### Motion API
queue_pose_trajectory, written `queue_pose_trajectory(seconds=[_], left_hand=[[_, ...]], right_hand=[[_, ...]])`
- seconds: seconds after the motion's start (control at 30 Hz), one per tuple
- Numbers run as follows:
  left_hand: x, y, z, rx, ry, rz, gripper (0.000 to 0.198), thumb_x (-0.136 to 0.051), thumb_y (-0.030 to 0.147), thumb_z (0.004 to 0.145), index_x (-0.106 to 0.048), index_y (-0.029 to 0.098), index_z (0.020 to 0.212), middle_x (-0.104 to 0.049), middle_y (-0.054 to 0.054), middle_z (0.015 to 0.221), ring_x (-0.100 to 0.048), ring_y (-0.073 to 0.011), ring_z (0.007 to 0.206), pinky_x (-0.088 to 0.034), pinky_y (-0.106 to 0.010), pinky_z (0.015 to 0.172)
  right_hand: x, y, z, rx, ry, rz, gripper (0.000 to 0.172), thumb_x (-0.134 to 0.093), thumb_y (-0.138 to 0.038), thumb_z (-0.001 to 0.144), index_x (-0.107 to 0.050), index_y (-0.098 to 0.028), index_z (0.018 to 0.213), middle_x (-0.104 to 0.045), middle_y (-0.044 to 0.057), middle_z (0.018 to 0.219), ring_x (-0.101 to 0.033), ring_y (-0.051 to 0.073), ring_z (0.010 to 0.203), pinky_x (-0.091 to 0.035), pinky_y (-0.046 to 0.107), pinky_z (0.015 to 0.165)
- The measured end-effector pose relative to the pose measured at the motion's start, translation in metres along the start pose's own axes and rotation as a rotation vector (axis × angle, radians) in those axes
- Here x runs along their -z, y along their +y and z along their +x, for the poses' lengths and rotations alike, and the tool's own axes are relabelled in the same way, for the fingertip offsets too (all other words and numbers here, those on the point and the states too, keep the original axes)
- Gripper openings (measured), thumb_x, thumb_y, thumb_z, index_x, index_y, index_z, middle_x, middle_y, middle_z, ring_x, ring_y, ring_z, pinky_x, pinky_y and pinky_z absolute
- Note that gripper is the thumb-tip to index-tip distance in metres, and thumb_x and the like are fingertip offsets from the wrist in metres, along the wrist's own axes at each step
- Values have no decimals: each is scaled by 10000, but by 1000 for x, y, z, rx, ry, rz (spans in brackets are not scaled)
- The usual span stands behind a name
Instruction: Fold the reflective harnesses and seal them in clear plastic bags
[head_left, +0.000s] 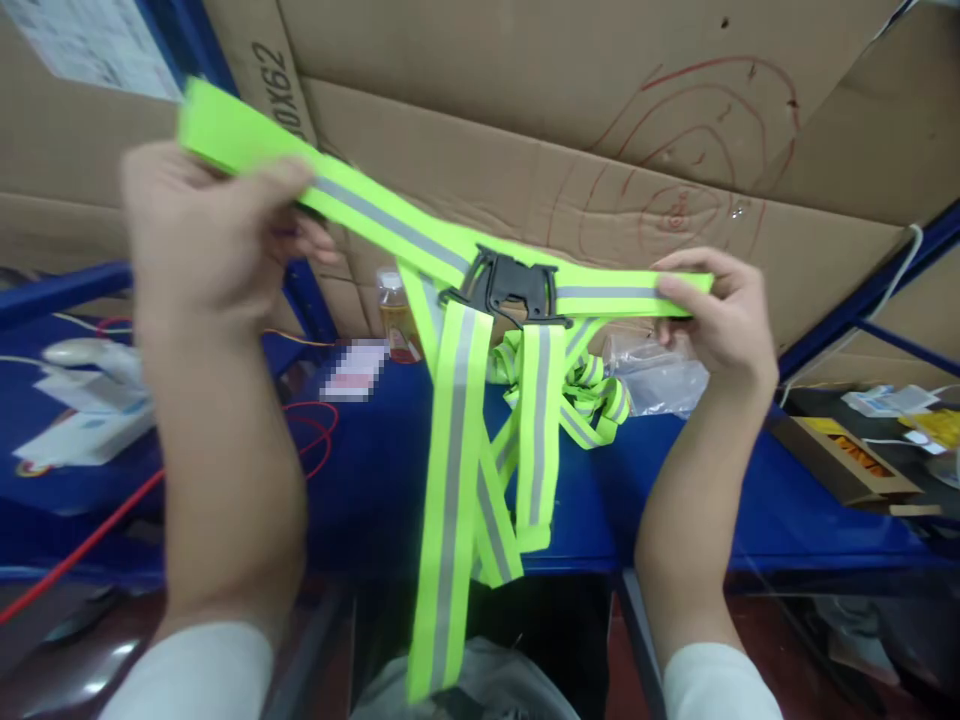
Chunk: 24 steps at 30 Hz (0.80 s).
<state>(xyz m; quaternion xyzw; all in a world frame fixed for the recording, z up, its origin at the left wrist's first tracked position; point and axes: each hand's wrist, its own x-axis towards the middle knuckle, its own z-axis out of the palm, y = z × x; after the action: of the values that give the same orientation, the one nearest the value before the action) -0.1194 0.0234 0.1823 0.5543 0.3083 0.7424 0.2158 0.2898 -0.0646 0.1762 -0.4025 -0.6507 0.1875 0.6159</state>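
A neon-yellow reflective strap harness [450, 440] with grey stripes hangs between my two hands. My left hand [217, 215], slightly blurred, grips its upper strap at the left, with a length sticking up past the fingers. Lower on the right, my right hand [712, 305] pinches the other strap end between thumb and fingers. The straps meet at a black plastic buckle [514, 285] in the middle, and several loose strap lengths dangle below it. Behind the harness, a heap of similar neon strap [600, 400] lies on the blue table [585, 490].
Clear plastic bags [656, 375] and a bottle [397, 315] stand or lie at the table's back. White boxes [90, 420] and a red cable [82, 545] are on the left. An open cardboard box [847, 460] sits at right. Cardboard sheets [487, 170] form the back wall.
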Motion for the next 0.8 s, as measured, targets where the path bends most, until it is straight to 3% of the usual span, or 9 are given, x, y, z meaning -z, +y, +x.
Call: queue_pose_trajectory(seconds=[0.03,0.1,0.2,0.3,0.4,0.5,0.57,0.7,0.8], left_hand=[[-8,-8,2,26,-1,72,335,-927,377,687,-680,161,751,-697,-40,733,-572,-134,544,-601,-381,545],[-19,-25,4,139,-105,231,343,-908,422,738,-722,145,815,-704,-36,714,-615,-154,582,-637,-394,607],[-25,-41,2,252,-274,479,336,-859,405,798,-779,125,964,-702,1,685,-676,-176,644,-634,-359,658],[-27,-48,-1,213,-295,624,290,-784,387,858,-803,148,1021,-674,43,655,-672,-156,647,-582,-299,681],[-30,-57,-1,101,-248,653,313,-764,484,866,-808,190,963,-643,74,610,-633,-141,674,-538,-271,723],[-39,-77,2,53,-148,539,442,-782,650,806,-774,211,851,-614,70,563,-564,-149,694,-522,-292,730],[-47,-95,7,102,-65,355,548,-780,758,754,-735,214,798,-590,58,550,-521,-146,672,-517,-330,718],[-58,-126,23,180,-20,-27,634,-914,770,593,-654,224,787,-563,72,586,-455,-122,693,-496,-377,746],[-59,-135,33,218,7,-187,583,-887,727,734,-581,231,760,-463,79,549,-406,-121,715,-449,-353,747]], right_hand=[[0,11,4,-99,-57,-48,340,-957,-432,729,-766,-204,893,-667,-10,629,-582,132,372,-394,251,323],[-3,35,12,-265,-184,-119,387,-959,-471,732,-773,-188,921,-680,-2,620,-587,124,376,-421,232,327],[-8,68,22,-406,-289,-152,451,-962,-498,719,-756,-179,962,-666,-3,578,-619,148,399,-441,223,321],[-8,92,26,-409,-246,-95,524,-1019,-433,627,-712,-196,979,-664,-25,624,-622,140,434,-462,225,330],[-3,105,28,-351,-148,-38,582,-1030,-393,590,-708,-213,1039,-667,-38,697,-616,122,476,-475,220,359],[0,110,30,-302,-58,-33,583,-993,-422,645,-711,-231,1119,-647,-49,659,-588,124,459,-448,226,360],[-2,110,31,-278,-6,-27,563,-985,-434,648,-720,-228,1101,-633,-52,619,-553,119,437,-430,231,358],[-9,106,33,-282,28,56,604,-1028,-406,550,-747,-203,1045,-635,-50,623,-543,109,469,-442,228,381],[-13,103,34,-295,29,125,648,-1049,-380,485,-767,-196,1039,-657,-41,698,-530,90,507,-443,221,397]])
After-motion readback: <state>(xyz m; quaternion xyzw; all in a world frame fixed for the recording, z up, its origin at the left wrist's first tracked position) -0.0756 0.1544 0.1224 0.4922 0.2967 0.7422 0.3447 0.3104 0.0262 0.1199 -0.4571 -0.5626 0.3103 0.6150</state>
